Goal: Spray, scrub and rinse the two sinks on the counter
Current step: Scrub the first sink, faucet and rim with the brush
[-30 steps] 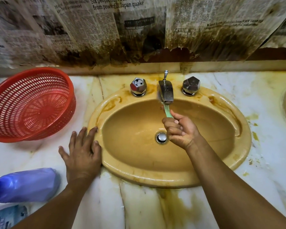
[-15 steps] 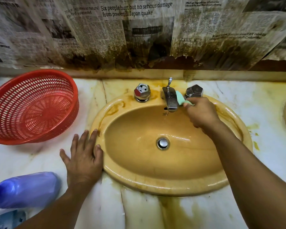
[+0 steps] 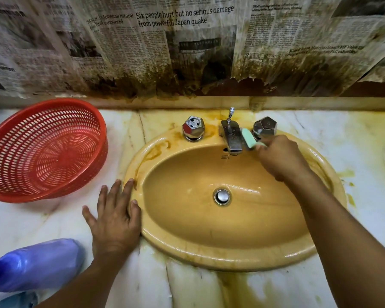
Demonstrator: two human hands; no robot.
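A person holds a green brush point(image 3: 248, 138) to the tap point(image 3: 231, 140) of a yellow-brown sink point(image 3: 209, 256).
The newspaper point(image 3: 187, 41) on the wall says "Six people hurt but no serious damage from powerful Japan quake". The sink sits in the stained counter point(image 3: 53, 221). The left hand point(image 3: 115, 218) lies flat on the counter, fingers straight and spread, thumb and first finger touching the sink's left rim. The right hand point(image 3: 280, 161) has its fingers curled round the brush handle. The brush head touches the tap's right side.

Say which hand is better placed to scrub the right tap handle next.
Right. The right hand grips the green brush, its head against the spout beside that handle. The left hand lies flat at the sink's left rim, holding nothing, farther away.
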